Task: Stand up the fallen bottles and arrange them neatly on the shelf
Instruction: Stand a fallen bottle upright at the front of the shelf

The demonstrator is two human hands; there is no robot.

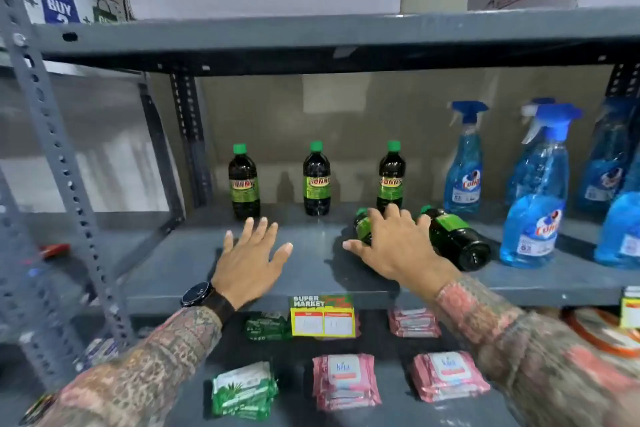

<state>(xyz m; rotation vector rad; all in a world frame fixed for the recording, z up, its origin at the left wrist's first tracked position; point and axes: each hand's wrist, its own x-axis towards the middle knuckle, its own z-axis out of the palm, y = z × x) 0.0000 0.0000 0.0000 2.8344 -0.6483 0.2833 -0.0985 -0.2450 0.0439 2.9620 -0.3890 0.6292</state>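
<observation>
Three dark bottles with green caps stand upright along the back of the grey shelf [311, 274]: the left bottle [244, 182], the middle bottle [316, 180] and the right bottle [391, 177]. Two more lie on their sides nearer the front, a fallen bottle [363, 227] under our right hand [394, 246] and a second fallen bottle [457, 241] just beside it. Our right hand's fingers are spread over the first one; whether they grip it we cannot tell. Our left hand [251, 253] hovers open, fingers splayed. Blue spray bottles [535, 204] stand to the right.
</observation>
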